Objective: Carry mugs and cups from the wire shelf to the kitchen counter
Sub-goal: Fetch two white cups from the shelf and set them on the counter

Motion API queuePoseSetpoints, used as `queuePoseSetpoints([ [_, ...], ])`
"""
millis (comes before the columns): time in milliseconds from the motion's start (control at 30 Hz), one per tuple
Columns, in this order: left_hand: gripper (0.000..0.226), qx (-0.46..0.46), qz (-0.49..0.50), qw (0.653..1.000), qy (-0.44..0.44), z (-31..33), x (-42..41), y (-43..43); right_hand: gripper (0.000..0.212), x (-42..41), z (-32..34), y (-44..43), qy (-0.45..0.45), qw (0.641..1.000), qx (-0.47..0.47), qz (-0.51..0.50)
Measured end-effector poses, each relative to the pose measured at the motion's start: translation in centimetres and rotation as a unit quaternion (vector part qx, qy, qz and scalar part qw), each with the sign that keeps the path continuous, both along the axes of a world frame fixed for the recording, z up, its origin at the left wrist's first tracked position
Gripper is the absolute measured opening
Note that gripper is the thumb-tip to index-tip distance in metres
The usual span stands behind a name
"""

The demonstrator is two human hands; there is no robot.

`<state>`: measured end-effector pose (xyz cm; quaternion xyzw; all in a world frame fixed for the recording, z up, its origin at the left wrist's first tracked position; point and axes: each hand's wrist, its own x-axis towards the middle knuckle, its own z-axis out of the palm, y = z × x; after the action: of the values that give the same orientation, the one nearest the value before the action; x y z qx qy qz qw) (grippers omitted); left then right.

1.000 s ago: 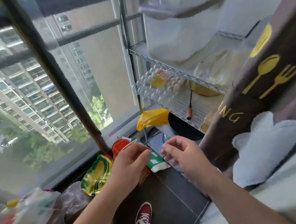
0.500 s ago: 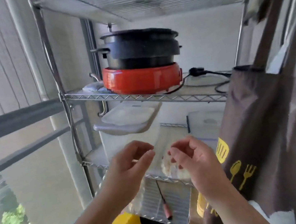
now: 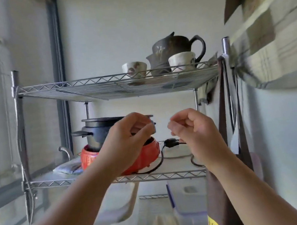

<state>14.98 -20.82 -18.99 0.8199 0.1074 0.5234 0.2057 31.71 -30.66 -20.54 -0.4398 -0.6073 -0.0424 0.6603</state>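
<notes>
Two small white cups stand on the top tier of the wire shelf (image 3: 84, 90): a patterned cup (image 3: 134, 72) towards the middle and a second cup (image 3: 181, 61) to its right. Between and behind them sits a dark brown ceramic pitcher (image 3: 173, 46) with a handle. My left hand (image 3: 128, 139) and my right hand (image 3: 193, 131) are raised in front of the middle tier, well below the cups. Both hands have loosely curled fingers and hold nothing.
On the middle tier a black pot (image 3: 97, 130) sits on a red electric cooker base (image 3: 146, 158), with a black power cord (image 3: 170, 143) trailing right. A brown apron (image 3: 222, 206) hangs on the shelf's right post. Plastic containers (image 3: 189, 201) stand below. A window lies to the left.
My view has swung up from the floor and lower tiers to the top tier, bringing the cups and pitcher into sight. Both hands rose with it, still empty.
</notes>
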Motion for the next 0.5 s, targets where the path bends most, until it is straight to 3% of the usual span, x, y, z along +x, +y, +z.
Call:
queuePoseSetpoints([
  [300, 0.004, 0.146, 0.124, 0.98, -0.046, 11.0, 3.6, 5.1, 0.014, 3.2, 11.3, 1.7, -0.05, 0.986, 0.076, -0.137],
  [500, 0.034, 0.173, 0.279, 0.944, -0.02, 16.9, 5.4, 8.5, 0.032, 5.9, 17.3, 3.1, -0.085, 0.941, 0.084, -0.318],
])
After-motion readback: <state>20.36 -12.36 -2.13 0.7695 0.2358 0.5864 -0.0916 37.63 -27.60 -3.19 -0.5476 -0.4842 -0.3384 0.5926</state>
